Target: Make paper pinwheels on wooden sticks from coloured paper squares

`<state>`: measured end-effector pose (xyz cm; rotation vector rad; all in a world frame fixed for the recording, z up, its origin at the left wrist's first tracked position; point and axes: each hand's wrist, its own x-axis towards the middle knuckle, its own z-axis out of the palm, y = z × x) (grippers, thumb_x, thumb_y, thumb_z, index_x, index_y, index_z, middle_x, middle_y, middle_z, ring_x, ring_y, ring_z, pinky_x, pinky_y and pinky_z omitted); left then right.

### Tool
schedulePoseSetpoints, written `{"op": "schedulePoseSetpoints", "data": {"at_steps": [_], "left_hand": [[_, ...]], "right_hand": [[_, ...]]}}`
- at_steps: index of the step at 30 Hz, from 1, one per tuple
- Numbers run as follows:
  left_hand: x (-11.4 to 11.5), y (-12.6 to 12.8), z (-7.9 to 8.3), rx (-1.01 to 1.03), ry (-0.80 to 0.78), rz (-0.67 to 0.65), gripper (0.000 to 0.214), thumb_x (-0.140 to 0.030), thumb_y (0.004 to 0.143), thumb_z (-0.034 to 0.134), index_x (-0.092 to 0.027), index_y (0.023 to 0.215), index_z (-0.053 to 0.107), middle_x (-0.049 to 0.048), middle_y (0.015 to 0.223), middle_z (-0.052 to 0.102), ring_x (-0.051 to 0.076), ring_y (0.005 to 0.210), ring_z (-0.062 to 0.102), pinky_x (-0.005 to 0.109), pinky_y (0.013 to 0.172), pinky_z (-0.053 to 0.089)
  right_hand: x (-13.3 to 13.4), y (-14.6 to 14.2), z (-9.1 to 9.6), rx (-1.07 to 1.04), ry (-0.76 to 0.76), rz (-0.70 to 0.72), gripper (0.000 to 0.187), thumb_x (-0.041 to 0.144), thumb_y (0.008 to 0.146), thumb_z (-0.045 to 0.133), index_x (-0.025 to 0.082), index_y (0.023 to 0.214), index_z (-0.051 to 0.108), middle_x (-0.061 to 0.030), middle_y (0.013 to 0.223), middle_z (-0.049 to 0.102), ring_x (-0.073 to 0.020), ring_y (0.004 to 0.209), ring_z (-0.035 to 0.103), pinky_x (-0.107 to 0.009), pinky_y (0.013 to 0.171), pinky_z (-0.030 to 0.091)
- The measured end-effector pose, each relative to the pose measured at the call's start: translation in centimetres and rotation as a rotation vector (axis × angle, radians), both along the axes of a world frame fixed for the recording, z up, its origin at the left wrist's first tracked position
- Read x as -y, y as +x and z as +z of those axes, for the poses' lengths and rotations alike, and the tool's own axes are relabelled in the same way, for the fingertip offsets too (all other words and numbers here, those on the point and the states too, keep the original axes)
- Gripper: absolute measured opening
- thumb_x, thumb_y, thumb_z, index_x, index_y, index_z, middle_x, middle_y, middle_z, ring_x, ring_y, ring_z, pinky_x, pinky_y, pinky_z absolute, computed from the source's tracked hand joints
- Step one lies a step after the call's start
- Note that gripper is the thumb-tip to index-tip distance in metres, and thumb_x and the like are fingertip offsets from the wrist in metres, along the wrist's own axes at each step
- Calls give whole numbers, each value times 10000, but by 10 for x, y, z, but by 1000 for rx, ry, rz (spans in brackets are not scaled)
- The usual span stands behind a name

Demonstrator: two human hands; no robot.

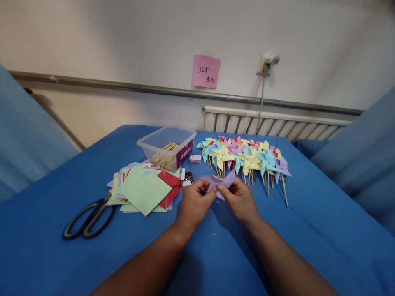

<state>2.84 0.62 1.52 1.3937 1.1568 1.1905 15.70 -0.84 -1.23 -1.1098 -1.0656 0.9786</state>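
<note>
Between both hands is a purple paper pinwheel (227, 181), its corners folded in toward the middle. My left hand (197, 199) is closed on its left side, thumb near the centre. On the right side my right hand (239, 199) pinches it, with the thumb close to the other thumb. Whether a pin is in the centre is hidden by the thumbs. Just left of the hands lies a small open box of dark metallic pieces (187, 177). Behind the right hand are many finished pinwheels (251, 162) on wooden sticks, in several colours.
A stack of coloured paper squares (145, 191) lies at left, partly over black-handled scissors (89, 218). Behind it stands a clear plastic tub (160, 144) holding wooden sticks, beside a small closed box (195, 159). A blue cloth (308, 246) covers the table; a radiator (277, 122) is behind.
</note>
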Motion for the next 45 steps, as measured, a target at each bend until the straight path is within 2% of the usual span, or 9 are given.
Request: {"op": "schedulePoseSetpoints", "data": {"at_steps": [5, 14, 20, 25, 28, 30, 32, 36, 45], "left_hand": [[-2, 0, -2, 51, -16, -47, 176, -305, 660, 700, -151, 670, 616, -17, 607, 597, 104, 565, 525, 206, 539, 403], [-13, -4, -9, 134, -94, -106, 255, -375, 646, 722, -156, 646, 593, -11, 602, 602, 115, 565, 536, 215, 538, 415], [-13, -3, -11, 122, -71, -115, 211, -351, 677, 692, -152, 698, 626, 0, 643, 634, 130, 607, 571, 235, 591, 446], [-13, -1, -11, 155, -67, -94, 217, -299, 647, 708, -154, 796, 645, 35, 765, 685, 167, 729, 629, 276, 695, 483], [-13, -3, -9, 110, 16, 55, 297, -251, 632, 714, -168, 910, 653, 66, 913, 693, 176, 825, 632, 300, 773, 481], [-10, -3, -8, 72, 34, 105, 275, -255, 650, 700, -171, 907, 652, 59, 881, 689, 161, 777, 624, 294, 750, 482], [-6, -1, -6, 124, -16, 21, 273, -246, 654, 693, -165, 909, 640, 61, 861, 692, 155, 746, 624, 294, 735, 486], [4, 7, -5, 295, -114, -180, 359, -182, 622, 711, -164, 970, 626, 80, 976, 685, 185, 880, 634, 317, 814, 484], [1, 1, -5, 678, -255, -238, 286, -190, 658, 728, -155, 933, 657, 51, 917, 688, 184, 917, 615, 320, 883, 440]], "right_hand": [[0, -1, -3, 40, 5, -28, 219, 346, 730, 684, 171, 860, 654, -18, 769, 673, -150, 674, 581, -283, 655, 465], [-1, -5, -1, -198, -42, 77, 289, 365, 682, 732, 175, 890, 665, -30, 823, 705, -172, 724, 627, -302, 683, 482], [-3, -10, -4, -145, -6, -6, 275, 364, 685, 728, 169, 859, 644, -15, 759, 677, -156, 682, 600, -272, 633, 467], [-5, -7, -9, 44, 52, -119, 253, 381, 753, 658, 156, 865, 627, -15, 744, 645, -142, 645, 557, -256, 604, 443], [-6, -1, -6, 246, 160, -268, 164, 335, 792, 614, 174, 825, 615, 0, 722, 599, -136, 641, 522, -255, 615, 424], [-5, 4, -1, 420, 268, -365, 111, 286, 819, 575, 193, 759, 590, 3, 709, 560, -143, 660, 511, -265, 639, 417], [-5, 8, 2, 587, 380, -408, 97, 234, 840, 528, 204, 758, 572, -13, 735, 557, -163, 715, 525, -287, 681, 421], [-4, 7, 2, 885, 519, -373, 115, 164, 839, 484, 193, 897, 580, -64, 856, 608, -201, 827, 547, -342, 747, 422], [2, -8, 5, 1172, 562, -323, 346, 168, 849, 478, 172, 1188, 544, -122, 1073, 585, -247, 967, 532, -396, 808, 414]]}}
